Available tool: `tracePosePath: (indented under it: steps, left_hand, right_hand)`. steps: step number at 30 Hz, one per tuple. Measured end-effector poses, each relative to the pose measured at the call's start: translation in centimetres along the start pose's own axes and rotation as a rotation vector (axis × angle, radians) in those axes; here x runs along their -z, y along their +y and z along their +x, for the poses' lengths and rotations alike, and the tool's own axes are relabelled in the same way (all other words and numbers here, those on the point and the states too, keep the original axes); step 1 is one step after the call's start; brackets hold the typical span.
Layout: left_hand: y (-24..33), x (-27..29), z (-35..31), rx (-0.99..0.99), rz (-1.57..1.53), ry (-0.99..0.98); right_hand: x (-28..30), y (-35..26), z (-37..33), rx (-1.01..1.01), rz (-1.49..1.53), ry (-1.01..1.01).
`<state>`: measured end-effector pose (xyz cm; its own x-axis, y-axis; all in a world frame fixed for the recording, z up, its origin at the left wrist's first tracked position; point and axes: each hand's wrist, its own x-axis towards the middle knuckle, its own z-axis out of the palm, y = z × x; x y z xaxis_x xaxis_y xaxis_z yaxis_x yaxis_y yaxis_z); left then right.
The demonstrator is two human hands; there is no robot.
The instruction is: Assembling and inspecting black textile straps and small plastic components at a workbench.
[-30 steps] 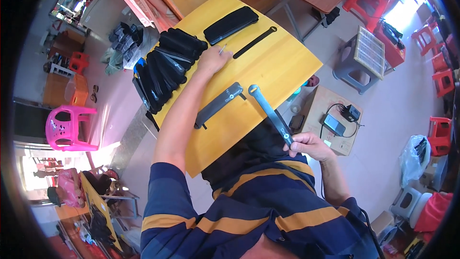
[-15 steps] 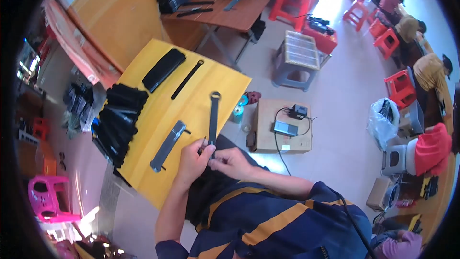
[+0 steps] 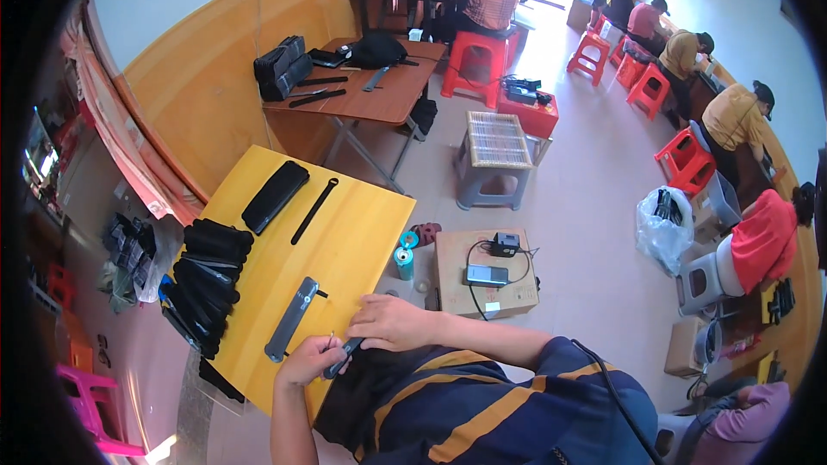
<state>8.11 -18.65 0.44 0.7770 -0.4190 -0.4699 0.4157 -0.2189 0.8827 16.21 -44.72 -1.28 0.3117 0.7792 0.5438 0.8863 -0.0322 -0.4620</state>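
Note:
Over the near edge of the yellow table (image 3: 362,232), my left hand (image 3: 308,360) is closed around a dark grey strap (image 3: 343,358). The strap tilts up toward my right hand (image 3: 386,324), whose curled fingers grip its upper end; part of it is hidden by my fingers. Just beyond my left hand lies a second grey strap (image 3: 291,320) with a small black tab sticking out. Farther back on the table are a thin black strap (image 3: 314,211) and a black pouch (image 3: 276,196). A heap of black pouches (image 3: 208,280) covers the left edge.
Right of the table, a cardboard box (image 3: 448,267) carries a silver device (image 3: 488,275) with cables. A teal can (image 3: 404,260) stands between. Behind are a grey stool (image 3: 495,181) and a brown folding table (image 3: 388,77). Several people sit along the right wall.
The grey strap was held upright with its ring end showing; now it is lowered and tilted between my hands. My view has lifted, showing more of the room's far end.

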Motion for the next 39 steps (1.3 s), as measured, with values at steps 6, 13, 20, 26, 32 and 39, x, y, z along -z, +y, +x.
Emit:
tracePosePath:
  steps: [6,13,20,26,32,39]
  left_hand:
    - [-3.4,0.6,-2.1,0.002,-0.151,-0.002]
    - [-5.3,-1.2,-6.4,-0.104,-0.126,0.696]
    - [-5.7,-3.4,-10.8,-0.071,0.108,0.877]
    - [-4.0,-4.6,-11.9,-0.165,0.577,0.891]
    - [-4.4,-5.0,-11.3,-0.162,0.629,0.943]
    - [-4.6,-4.8,-11.9,0.04,0.553,0.898]
  right_hand:
    - [-3.0,0.5,1.5,0.043,0.084,-0.146]
    - [-6.4,2.7,2.6,0.001,0.02,-0.093]
    - [-9.4,3.1,4.2,0.092,-0.007,-0.111]
    - [-10.1,4.1,4.5,0.124,0.005,-0.097]
    - [-9.6,4.1,4.7,0.098,0.071,-0.093]
    - [-9.0,4.2,4.8,0.087,0.075,-0.141]
